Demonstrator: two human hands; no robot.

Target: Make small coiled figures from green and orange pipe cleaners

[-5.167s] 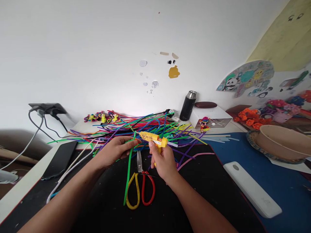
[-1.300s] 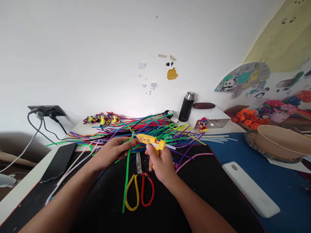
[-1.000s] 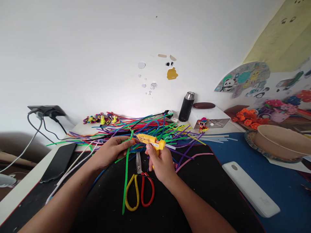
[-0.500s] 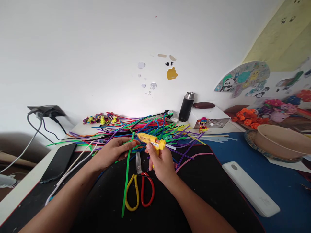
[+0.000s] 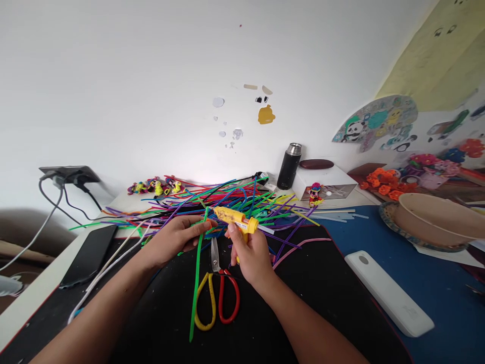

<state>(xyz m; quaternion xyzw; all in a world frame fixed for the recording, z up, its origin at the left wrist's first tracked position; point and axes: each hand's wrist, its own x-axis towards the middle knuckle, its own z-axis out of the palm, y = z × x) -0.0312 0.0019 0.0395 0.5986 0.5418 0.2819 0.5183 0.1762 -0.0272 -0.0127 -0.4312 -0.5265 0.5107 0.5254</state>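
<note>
In my left hand [image 5: 181, 235] a long green pipe cleaner [image 5: 196, 283] is pinched near its upper end, with its length hanging down over the black mat [image 5: 273, 323]. A small orange bit shows at those fingertips; I cannot make out its shape. My right hand [image 5: 250, 250] is wrapped round the grip of a yellow glue gun [image 5: 235, 218], a white glue stick jutting from its back. The gun's nozzle points left, close to the top of the green pipe cleaner; whether they touch is unclear. Below the hands lie scissors [image 5: 215, 258] with one yellow and one red handle.
Many coloured pipe cleaners [image 5: 235, 189] spread along the back. A black phone [image 5: 89, 255] lies left, a white power bank [image 5: 390, 293] right. A dark thermos [image 5: 290, 167] stands by a white box [image 5: 322, 182]. Small fuzzy figures [image 5: 157, 186] sit against the wall.
The view has shifted very slightly. Both hands keep their hold, and the glue gun's tip stays beside the top of the green pipe cleaner.
</note>
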